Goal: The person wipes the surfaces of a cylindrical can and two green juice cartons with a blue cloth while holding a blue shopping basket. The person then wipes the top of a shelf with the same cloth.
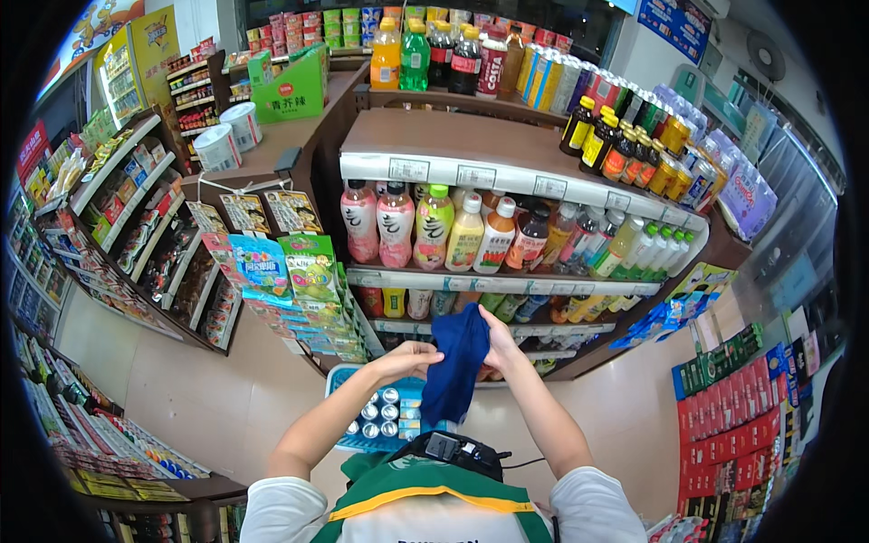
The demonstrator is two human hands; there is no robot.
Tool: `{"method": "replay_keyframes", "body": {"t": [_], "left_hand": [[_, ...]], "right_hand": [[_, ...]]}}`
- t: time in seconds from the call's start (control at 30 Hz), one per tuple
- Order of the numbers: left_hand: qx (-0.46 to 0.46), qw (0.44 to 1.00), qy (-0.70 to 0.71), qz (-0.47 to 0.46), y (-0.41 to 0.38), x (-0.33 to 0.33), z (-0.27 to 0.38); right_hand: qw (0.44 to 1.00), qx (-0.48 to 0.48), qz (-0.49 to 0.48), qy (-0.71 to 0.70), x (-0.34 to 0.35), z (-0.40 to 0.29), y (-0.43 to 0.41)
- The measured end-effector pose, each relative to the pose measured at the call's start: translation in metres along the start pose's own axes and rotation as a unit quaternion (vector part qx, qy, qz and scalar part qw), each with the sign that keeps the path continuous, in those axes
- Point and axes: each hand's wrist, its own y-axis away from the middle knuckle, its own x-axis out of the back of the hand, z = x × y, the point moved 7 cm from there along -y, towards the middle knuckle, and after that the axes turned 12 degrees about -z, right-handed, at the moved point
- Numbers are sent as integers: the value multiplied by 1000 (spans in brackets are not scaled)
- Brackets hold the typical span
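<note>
A dark blue cloth point(456, 366) hangs between my two hands, in front of the drink shelves. My left hand point(409, 361) pinches its left edge with the fingertips. Higher up, my right hand point(499, 341) grips the cloth's upper right edge, thumb up along it. Partly behind the cloth, a blue plastic basket point(339, 380) stands on the floor with several cans point(389, 411) and small cartons point(410, 414) in it. Bottled drinks point(434, 227) line the shelf beyond the hands.
A brown shelf unit point(461, 136) with price-tag rails stands ahead, bottles and cans along its top. Candy bags point(309, 268) hang at its left end, blue packets point(669, 313) at its right. A snack shelf point(146, 224) stands left; red boxes point(730, 441) are stacked right.
</note>
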Motion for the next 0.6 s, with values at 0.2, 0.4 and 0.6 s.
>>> {"method": "replay_keyframes", "body": {"t": [0.2,0.4,0.6], "left_hand": [[-77,995,42,48,-1,-3,15],[-180,973,86,113,8,-23,55],[-160,968,6,192,20,0,57]], "right_hand": [[996,18,-72,-40,-17,-22,16],[993,2,-120,-14,-2,22,27],[993,-69,-77,51,10,47,38]]}}
